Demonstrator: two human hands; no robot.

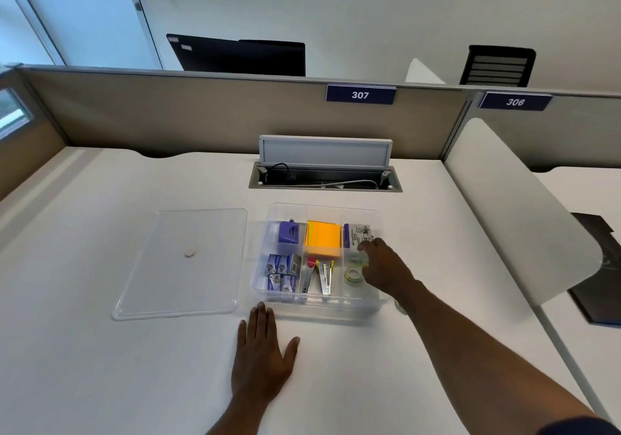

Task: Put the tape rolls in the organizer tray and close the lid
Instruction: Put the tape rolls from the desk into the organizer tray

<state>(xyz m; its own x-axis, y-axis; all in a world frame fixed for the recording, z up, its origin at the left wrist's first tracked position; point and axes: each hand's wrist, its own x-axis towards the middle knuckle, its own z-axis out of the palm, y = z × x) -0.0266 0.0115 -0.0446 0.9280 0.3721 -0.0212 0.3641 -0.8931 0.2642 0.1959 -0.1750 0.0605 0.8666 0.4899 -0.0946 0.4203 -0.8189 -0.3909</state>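
Observation:
A clear organizer tray (322,305) stands in the middle of the white desk, uncovered. Its clear lid (183,263) lies flat on the desk to the left. One clear tape roll (353,276) lies in the tray's front right compartment. My right hand (384,266) reaches into that compartment and holds a second clear tape roll (359,260) just above the first. Another tape roll (400,306) shows partly under my right forearm, outside the tray's right front corner. My left hand (263,355) lies flat on the desk in front of the tray, fingers spread, holding nothing.
The tray also holds a purple sharpener (289,232), orange sticky notes (323,238), staple boxes (282,271), staplers (321,276) and a label pack (358,233). An open cable hatch (325,176) sits behind the tray. A white divider (514,212) stands to the right.

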